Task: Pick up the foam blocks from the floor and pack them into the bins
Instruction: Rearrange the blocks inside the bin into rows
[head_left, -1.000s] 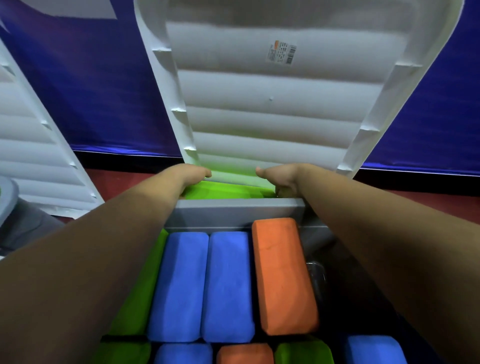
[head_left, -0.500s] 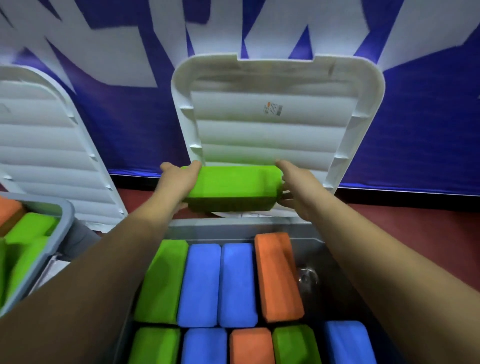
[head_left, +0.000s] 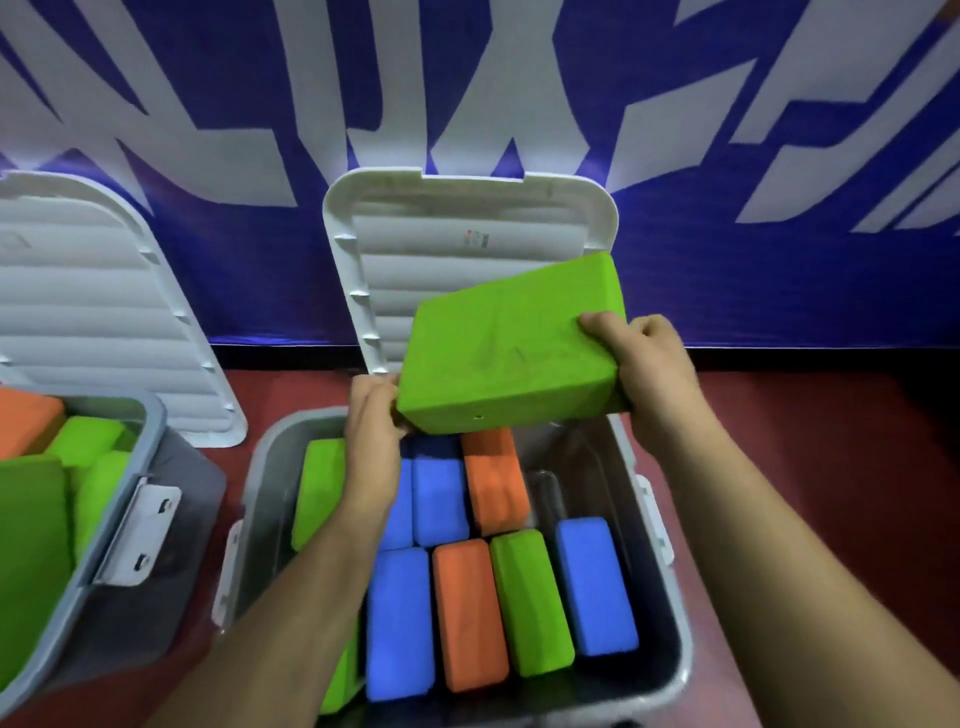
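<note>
Above the far end of the middle grey bin (head_left: 670, 613), a green foam block (head_left: 511, 349) is held tilted between both hands, clear of the packed blocks below. Left hand (head_left: 370, 431) clasps the block's lower left corner, its fingers hidden behind the foam; right hand (head_left: 647, 364) closes over the right end, fingers (head_left: 605, 327) curled on the top face. The left forearm covers part of a green block (head_left: 318, 488) and a blue block (head_left: 399, 512) in the bin; the held block hides the far ends of the rear row. An empty slot lies at the bin's far right, beside an orange block (head_left: 493, 480). The white lid (head_left: 467, 218) leans against the blue banner (head_left: 727, 156). At left, a second bin (head_left: 150, 452) is cut off by the frame edge.
</note>
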